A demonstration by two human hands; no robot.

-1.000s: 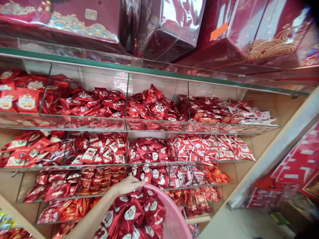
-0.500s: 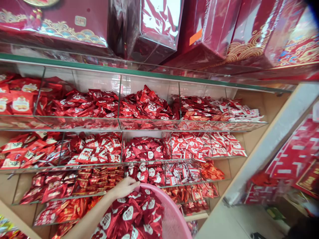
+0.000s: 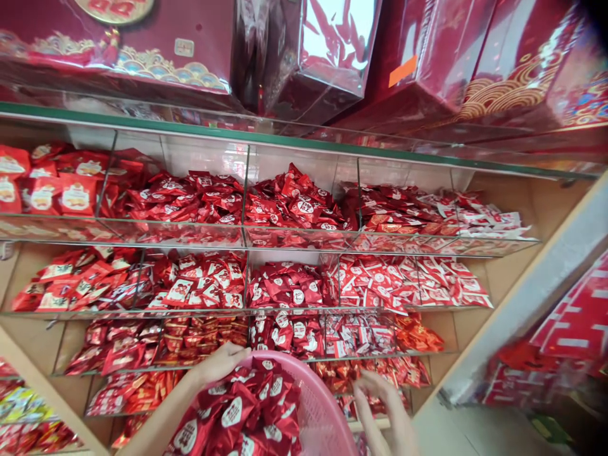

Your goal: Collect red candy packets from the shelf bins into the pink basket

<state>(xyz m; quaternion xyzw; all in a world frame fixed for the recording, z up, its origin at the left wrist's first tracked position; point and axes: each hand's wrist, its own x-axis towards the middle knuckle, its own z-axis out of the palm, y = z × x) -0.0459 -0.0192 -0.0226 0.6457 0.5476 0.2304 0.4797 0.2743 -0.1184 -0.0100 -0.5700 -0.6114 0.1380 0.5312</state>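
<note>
My left hand (image 3: 222, 363) is closed over the far-left rim of a pink plastic basket (image 3: 327, 399), which is cut off by the bottom edge. Dark red candy packets (image 3: 247, 405) with white labels are heaped inside it, filling the left and middle. To the right of the basket, my right hand (image 3: 384, 405) is raised, slightly blurred. Its thumb and fingers are apart with nothing between them. Just beyond the basket, a shelf bin holds similar dark red packets (image 3: 287, 330).
Tiered glass-fronted shelves hold red and orange packets (image 3: 194, 196) in divided bins. Large maroon gift boxes (image 3: 437, 63) stand on the green-edged glass shelf (image 3: 285, 138) above. A wooden side panel (image 3: 508, 297) ends the rack at right, with red goods (image 3: 570, 323) beyond it.
My right hand has come into view at the lower right. The view has turned slightly left, so the shelves sit further right. My left hand still grips the basket rim.
</note>
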